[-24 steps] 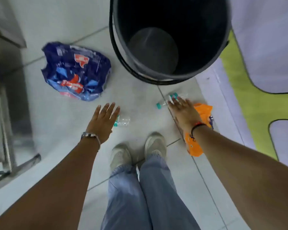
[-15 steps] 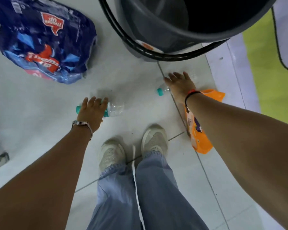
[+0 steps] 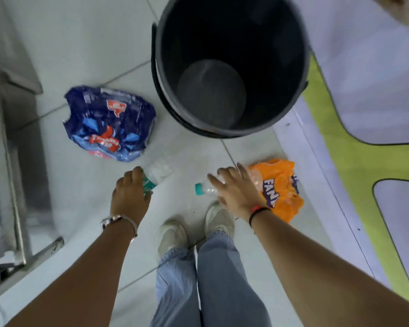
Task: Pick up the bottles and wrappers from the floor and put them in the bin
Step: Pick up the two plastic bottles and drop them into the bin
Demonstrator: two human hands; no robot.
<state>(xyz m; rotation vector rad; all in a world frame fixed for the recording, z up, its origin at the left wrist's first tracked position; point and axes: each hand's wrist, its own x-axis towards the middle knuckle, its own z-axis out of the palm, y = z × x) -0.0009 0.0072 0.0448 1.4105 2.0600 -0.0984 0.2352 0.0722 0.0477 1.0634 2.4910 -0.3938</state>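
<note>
A tall black bin (image 3: 300, 74) stands open on the tiled floor, with nothing visible inside. My left hand (image 3: 130, 197) is shut on a clear bottle with a teal label (image 3: 157, 173), lifted off the floor. My right hand (image 3: 234, 190) grips a second clear bottle with a teal cap (image 3: 202, 188); its body is mostly hidden under my fingers. A crumpled blue wrapper (image 3: 109, 123) lies left of the bin. An orange Fanta wrapper (image 3: 279, 187) lies just right of my right hand.
My two shoes (image 3: 194, 230) stand between my arms. A metal frame (image 3: 17, 208) runs along the left edge. A green and lilac mat (image 3: 354, 128) covers the floor to the right of the bin.
Both hands have closed on the bottles and raised them from the floor. The view has pulled back, so the whole bin opening shows again.
</note>
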